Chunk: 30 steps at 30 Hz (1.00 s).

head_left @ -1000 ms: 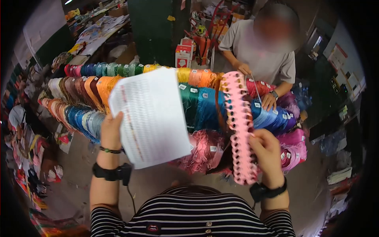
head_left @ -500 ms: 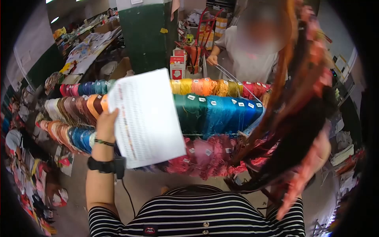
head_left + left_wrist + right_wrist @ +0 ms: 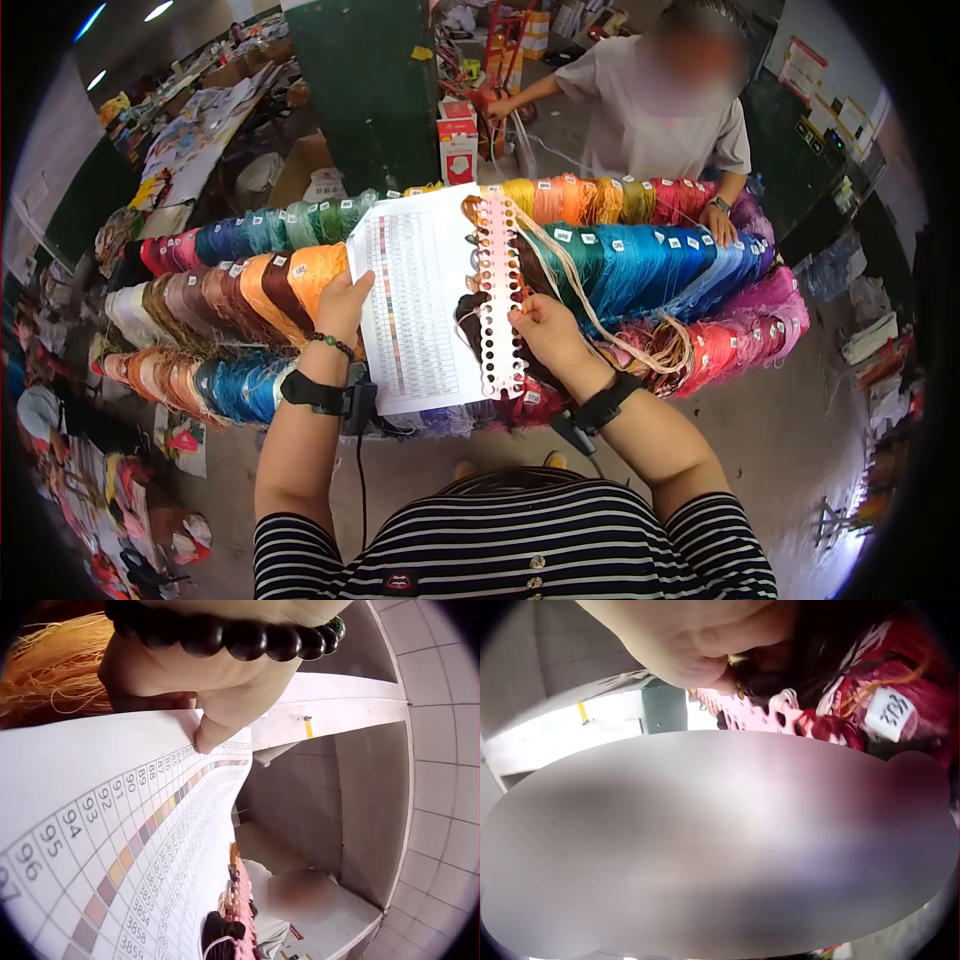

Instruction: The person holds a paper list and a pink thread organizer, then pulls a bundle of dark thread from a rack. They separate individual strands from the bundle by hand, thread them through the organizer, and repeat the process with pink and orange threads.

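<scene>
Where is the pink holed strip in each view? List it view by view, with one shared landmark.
Head: the pink strip stands upright at centre, held by the right hand, beside the paper chart.
Left wrist: the strip is at bottom centre, past the chart's edge.
Right wrist: the strip is at upper middle, under the hand.
Shared landmark: the dark threads tied along the strip.

Right wrist view: a grey blur covers most of it. Only the edge of the right hand [image 3: 697, 637], a bit of card [image 3: 761, 716] and skeins [image 3: 885, 682] show. Head view: chart [image 3: 415, 300] print is too small to read, left hand [image 3: 343, 298] fingers are hidden behind it, and the far person [image 3: 660, 120] has a blurred face. Left wrist view: the hand is cut off at the top.
</scene>
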Available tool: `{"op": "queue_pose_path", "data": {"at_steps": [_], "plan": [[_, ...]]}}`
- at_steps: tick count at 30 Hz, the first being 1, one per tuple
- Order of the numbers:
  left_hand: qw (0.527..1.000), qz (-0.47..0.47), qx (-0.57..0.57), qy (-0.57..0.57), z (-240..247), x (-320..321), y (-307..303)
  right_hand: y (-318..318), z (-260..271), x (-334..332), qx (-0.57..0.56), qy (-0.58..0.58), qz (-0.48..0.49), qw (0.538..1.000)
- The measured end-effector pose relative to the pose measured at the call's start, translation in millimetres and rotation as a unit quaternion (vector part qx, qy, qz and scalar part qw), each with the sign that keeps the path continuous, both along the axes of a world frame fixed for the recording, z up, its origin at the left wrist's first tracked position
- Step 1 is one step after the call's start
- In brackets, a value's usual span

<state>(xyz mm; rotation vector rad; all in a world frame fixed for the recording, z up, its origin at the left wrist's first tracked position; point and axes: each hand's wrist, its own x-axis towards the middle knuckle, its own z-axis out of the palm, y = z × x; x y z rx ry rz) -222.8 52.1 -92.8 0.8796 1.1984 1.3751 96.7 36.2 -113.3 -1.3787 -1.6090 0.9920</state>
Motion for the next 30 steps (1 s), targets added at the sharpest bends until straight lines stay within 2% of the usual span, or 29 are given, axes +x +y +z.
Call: {"op": "queue_pose_path", "data": {"at_steps": [2,4,5,6,7,8,9,10,11,12,14,16,18,19,22,27,30], "plan": [[1.0,0.006,-0.003,-0.008,5,5,-3,-5,17,3,-0.006,-0.052,0.0,0.999],[1.0,0.025,-0.008,0.009,22,16,-12,-10,24,12,-0.012,0.002,0.026,1.0],[0.991,0.023,0.008,0.135,26,14,-15,-16,31,26,-0.015,0.023,0.028,0.999],[0.876,0.013,0.03,0.482,1,-14,-7,-28,53,43,-0.017,0.0,0.028,0.999],[0.974,-0.046,0.033,0.221,-15,-26,-7,-42,72,67,-0.023,0.001,0.021,1.0],[0.904,-0.101,0.126,0.396,-1,-26,-19,-56,86,95,-0.025,0.002,0.013,1.0],[0.763,-0.098,0.235,0.594,14,-25,-32,-67,98,130,0.046,-0.019,-0.01,0.999],[0.619,-0.051,0.338,0.707,29,-24,-45,-84,111,159,0.006,0.112,-0.101,0.988],[0.783,-0.048,0.193,0.589,20,-37,-54,-97,120,191,0.109,0.054,-0.203,0.971],[0.903,0.014,0.061,0.425,11,-50,-64,-112,128,225,0.165,0.046,-0.287,0.943],[0.97,0.108,0.032,0.215,25,-41,-89,-142,143,277,0.214,0.055,-0.424,0.878],[0.975,0.146,0.038,0.163,35,-33,-117,-156,128,314,0.269,0.008,-0.466,0.843],[0.967,0.165,0.038,0.192,27,-34,-133,-157,97,334,0.284,-0.108,-0.44,0.845],[0.97,0.195,0.023,0.141,35,-15,-139,-155,78,340,0.272,-0.153,-0.429,0.848],[0.977,0.176,0.019,0.117,27,23,-142,-145,44,340,0.228,-0.234,-0.398,0.857],[0.988,0.123,0.037,0.084,21,69,-138,-140,17,347,0.191,-0.22,-0.367,0.884],[0.988,0.132,0.036,0.077,22,84,-144,-140,5,352,0.197,-0.224,-0.346,0.89]]}}
